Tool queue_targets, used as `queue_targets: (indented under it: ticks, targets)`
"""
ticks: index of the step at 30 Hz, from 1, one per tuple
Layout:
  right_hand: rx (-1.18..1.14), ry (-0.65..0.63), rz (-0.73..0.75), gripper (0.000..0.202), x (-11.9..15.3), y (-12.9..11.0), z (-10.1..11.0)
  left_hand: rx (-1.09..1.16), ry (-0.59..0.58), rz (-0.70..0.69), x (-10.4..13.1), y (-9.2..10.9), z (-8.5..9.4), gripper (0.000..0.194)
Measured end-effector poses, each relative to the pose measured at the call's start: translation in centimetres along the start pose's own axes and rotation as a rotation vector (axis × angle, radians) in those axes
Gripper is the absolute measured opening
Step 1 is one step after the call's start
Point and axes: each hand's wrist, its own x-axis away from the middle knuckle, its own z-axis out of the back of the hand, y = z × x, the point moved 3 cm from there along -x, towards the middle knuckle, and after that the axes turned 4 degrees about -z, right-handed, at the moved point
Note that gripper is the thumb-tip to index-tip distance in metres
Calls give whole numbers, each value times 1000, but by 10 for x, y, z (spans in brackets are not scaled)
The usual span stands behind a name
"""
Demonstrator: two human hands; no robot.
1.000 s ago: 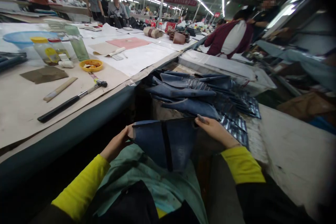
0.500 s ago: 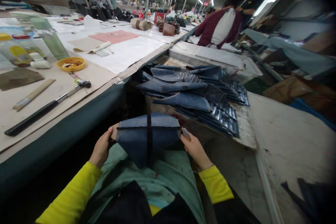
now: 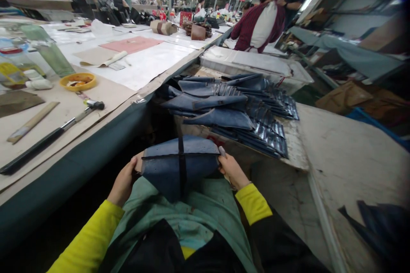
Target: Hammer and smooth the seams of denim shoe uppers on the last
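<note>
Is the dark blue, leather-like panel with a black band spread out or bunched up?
Spread out: the panel extends between the left hand and right hand, its black band in plain view.

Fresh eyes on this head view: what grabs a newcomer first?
Probably the blue piece with crossed black strips, held between the left hand and right hand at the lap. Next, the pile of blue pieces just beyond it, slightly right. Then the black-handled hammer on the worktop at left, near a yellow dish.
</note>
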Motion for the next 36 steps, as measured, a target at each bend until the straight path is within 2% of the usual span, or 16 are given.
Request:
queue_targets:
  ticks: [3,6,10,12,14,17,19,22,26,29,32,36]
  targets:
    - [35,-28,8,20,11,4,-8,-15,44,-43,-7,5,7,35]
    - [61,-36,10,25,25,10,-7,-36,-5,-50,-12,8,3,41]
    - [109,0,21,24,30,16,14,-123,-129,-68,-8,10,-15,51]
    - [152,12,42,25,29,16,27,-195,-121,-114,-5,13,-20,52]
    - [197,44,90,25,29,11,38,-293,-46,-234,-4,22,-19,52]
    - [264,144,190,27,28,-3,46,-524,55,-577,4,45,-22,48]
    - [346,194,281,27,26,-17,45,-706,14,-804,16,58,-35,41]
    - [469,173,396,23,17,-36,37,-913,-206,-1007,37,62,-72,34]
    - [504,140,402,15,-1,-42,31,-1058,-522,-1167,61,44,-130,37]
    - [481,132,381,17,-8,-33,28,-1159,-660,-1246,69,24,-164,39]
    - [430,143,376,20,-7,-23,25,-1275,-723,-1287,71,7,-183,40]
    - [356,139,375,21,-4,-14,23,-1381,-711,-1336,71,-2,-187,42]
